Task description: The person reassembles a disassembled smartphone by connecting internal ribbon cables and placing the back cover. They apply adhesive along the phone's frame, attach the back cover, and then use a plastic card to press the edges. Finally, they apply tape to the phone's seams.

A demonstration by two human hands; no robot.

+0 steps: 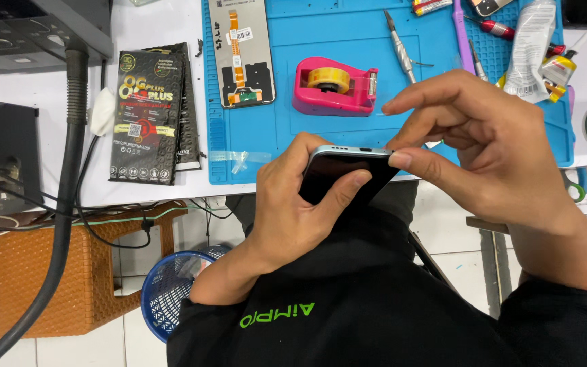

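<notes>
A dark smartphone (338,175) with a silvery edge is held tilted above my lap, in front of the table's edge. My left hand (293,204) grips it from below, with the thumb lying across the black screen. My right hand (484,146) pinches the phone's upper right corner between thumb and fingers, the index finger stretched out above the top edge. Just beyond the phone, a pink tape dispenser (334,85) with a yellowish roll stands on the blue work mat (375,37).
On the mat lie a phone display panel with an orange flex cable (241,51), a metal tool (400,47), screwdrivers (494,27) and a white tube (531,47). Black flat packages (147,115) lie left of it. Below the table are a blue basket (168,289) and a brown wicker stool (69,272).
</notes>
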